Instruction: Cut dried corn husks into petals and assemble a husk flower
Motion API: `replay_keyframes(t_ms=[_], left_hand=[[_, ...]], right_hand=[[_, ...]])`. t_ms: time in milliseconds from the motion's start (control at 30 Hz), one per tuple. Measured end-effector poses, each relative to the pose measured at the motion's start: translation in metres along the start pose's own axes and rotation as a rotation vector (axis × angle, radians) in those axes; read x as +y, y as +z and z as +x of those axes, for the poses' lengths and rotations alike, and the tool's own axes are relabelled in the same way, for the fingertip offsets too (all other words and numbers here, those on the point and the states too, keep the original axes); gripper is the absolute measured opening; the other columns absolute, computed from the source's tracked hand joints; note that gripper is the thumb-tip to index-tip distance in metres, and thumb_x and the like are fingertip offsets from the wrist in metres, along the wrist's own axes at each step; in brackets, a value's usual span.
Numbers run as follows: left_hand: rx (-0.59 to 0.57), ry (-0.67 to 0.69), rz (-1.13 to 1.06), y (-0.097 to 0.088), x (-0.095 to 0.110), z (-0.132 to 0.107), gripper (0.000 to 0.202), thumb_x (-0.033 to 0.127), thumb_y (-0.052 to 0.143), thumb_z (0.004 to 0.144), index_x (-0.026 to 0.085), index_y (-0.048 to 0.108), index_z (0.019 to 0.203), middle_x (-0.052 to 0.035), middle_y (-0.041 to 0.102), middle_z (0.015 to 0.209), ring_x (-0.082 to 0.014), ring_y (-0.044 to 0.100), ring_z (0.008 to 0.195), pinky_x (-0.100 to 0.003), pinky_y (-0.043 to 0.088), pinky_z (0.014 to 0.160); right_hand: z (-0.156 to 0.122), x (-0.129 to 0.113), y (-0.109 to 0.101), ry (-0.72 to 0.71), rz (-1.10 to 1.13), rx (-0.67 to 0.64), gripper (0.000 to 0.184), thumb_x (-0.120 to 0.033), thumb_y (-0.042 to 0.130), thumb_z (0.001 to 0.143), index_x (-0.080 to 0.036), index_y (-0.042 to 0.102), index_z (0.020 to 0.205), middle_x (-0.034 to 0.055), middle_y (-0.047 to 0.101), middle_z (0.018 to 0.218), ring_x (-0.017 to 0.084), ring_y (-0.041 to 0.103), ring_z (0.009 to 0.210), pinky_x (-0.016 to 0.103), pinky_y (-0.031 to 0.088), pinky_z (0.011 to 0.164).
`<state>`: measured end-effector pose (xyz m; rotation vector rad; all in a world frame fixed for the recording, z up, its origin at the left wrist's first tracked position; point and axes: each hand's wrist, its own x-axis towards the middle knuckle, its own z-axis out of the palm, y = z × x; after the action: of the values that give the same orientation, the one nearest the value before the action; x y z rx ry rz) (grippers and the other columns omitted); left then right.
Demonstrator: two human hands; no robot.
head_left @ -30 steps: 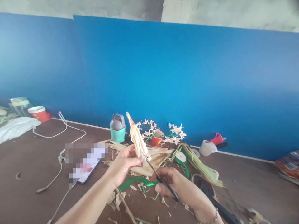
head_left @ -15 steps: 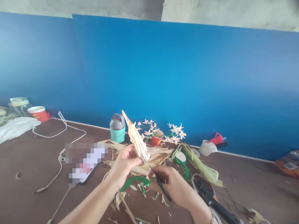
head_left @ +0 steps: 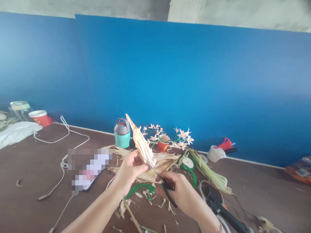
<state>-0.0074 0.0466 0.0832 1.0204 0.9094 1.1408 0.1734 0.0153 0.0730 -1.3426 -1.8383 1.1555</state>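
Pinched in my left hand [head_left: 130, 173] is a pale dried corn husk [head_left: 142, 142], its narrow tip pointing up and to the left. My right hand [head_left: 178, 191] grips black-handled scissors [head_left: 168, 191], whose blades reach to the lower end of the husk beside my left thumb. Whether the blades are apart is hard to make out. Below and behind my hands lie more dried husks [head_left: 167, 158], a green ribbon [head_left: 139, 189] and small husk scraps [head_left: 147, 195] on the brown table [head_left: 48, 171].
Behind stand a turquoise jar [head_left: 122, 134] and pale husk flowers [head_left: 183, 137] by a red paper cup [head_left: 163, 144]. Rightward lie a ribbon spool [head_left: 188, 163], a greenish husk bundle [head_left: 211, 174] and a black-handled tool [head_left: 224, 212]. A blurred-out phone [head_left: 93, 173] and white cable [head_left: 60, 178] are left.
The husk has shifted very slightly up and left in my left hand. The scissor handles in my right hand have tilted a little, while the blades stay at the husk's lower end.
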Motion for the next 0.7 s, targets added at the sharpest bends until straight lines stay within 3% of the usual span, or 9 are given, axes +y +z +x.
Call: replay_keyframes(t_ms=[333,700], left_hand=[[0.012,0.021,0.010,0.0036,0.0017,-0.0019,0.032,0.010,0.065,0.061,0.017,0.063,0.092,-0.0032,0.068,0.083,-0.0209,0.061,0.085,-0.031,0.045,0.078],[0.004,0.037,-0.018,0.0029,-0.0018,-0.0021,0.033,0.009,0.063,0.064,0.017,0.062,0.096,-0.0029,0.068,0.085,-0.0178,0.061,0.083,-0.027,0.046,0.075]], right_hand=[[-0.0017,-0.0021,-0.0008,-0.022,-0.106,0.057,0.013,-0.016,0.057,0.069,-0.017,0.067,0.078,-0.0019,0.060,0.063,0.013,0.049,0.056,0.021,0.037,0.053],[-0.0045,-0.0058,-0.0005,-0.030,-0.200,0.100,0.017,-0.016,0.053,0.071,-0.017,0.069,0.076,-0.0020,0.062,0.061,0.012,0.051,0.054,0.019,0.039,0.051]])
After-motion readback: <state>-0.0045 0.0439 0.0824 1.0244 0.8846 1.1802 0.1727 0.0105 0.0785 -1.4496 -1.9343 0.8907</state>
